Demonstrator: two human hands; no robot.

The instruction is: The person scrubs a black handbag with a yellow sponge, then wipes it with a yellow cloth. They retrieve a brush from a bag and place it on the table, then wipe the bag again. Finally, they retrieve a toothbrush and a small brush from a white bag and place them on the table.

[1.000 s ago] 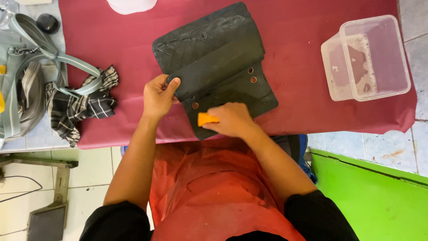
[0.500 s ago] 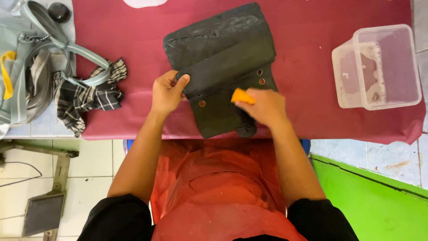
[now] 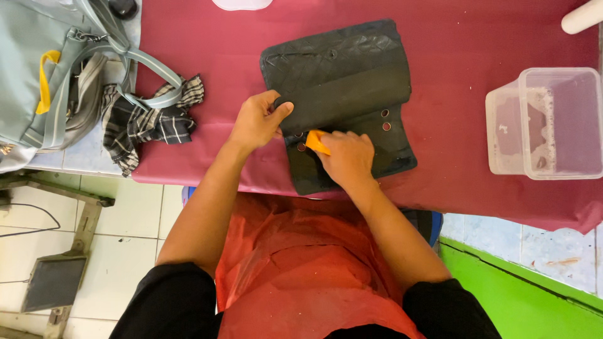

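A black quilted bag (image 3: 342, 75) with round metal studs lies flat on the red tablecloth (image 3: 477, 56). My left hand (image 3: 256, 119) pinches its left edge and holds the flap in place. My right hand (image 3: 344, 157) rests on the bag's lower part, shut on a small orange piece (image 3: 316, 142) that is pressed against the bag near the studs. What the orange piece is cannot be told; most of it is hidden in my fingers.
A clear plastic tub (image 3: 546, 122) stands at the right on the cloth. A grey handbag (image 3: 53, 81) with a yellow tab and a checked cloth (image 3: 147, 122) lie at the left. A white object (image 3: 584, 16) sits at the top right. Tiled floor lies below the table edge.
My right hand with the orange piece has slid left across the bag's lower part, back toward my left hand. My left hand has kept its hold on the edge.
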